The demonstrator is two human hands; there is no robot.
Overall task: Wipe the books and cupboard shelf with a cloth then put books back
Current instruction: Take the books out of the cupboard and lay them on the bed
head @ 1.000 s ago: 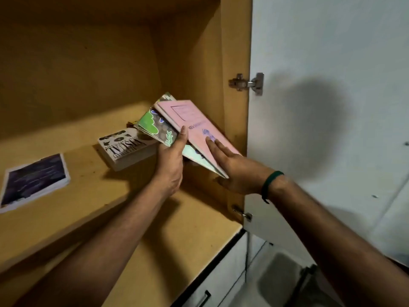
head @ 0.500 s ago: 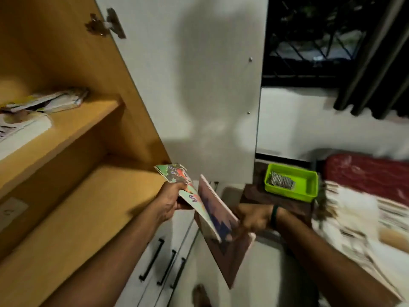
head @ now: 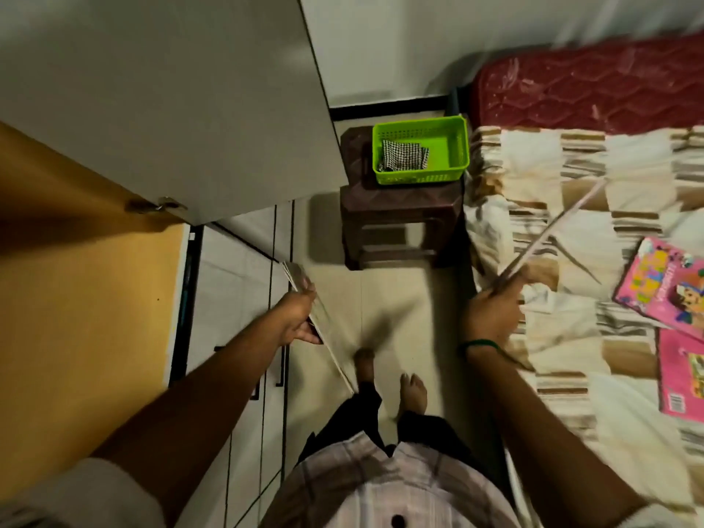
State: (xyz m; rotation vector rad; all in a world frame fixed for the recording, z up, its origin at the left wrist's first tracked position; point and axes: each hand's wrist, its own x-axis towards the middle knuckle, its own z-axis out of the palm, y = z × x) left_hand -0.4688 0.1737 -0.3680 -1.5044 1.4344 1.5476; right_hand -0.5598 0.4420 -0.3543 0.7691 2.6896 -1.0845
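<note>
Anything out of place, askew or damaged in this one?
Nothing spilled or damaged. Two pink books lie askew on the bed; the checked cloth sits crumpled in the green basket. The left hand and right hand each grip thin books.

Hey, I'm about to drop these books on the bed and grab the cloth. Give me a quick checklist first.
1. Left hand grip on the thin books: ok, fingers curled round them.
2. Right hand grip on the thin book: ok, held edge-on over the bed.
3. Landing spot: ok, bare blanket left of the pink books.
4. Cloth reachable: ok, lying uncovered in the green basket on the stool.
5. Free hand for the cloth: not ok, both are full.
6. Dust on the held books: cannot tell, only edges show.
</note>
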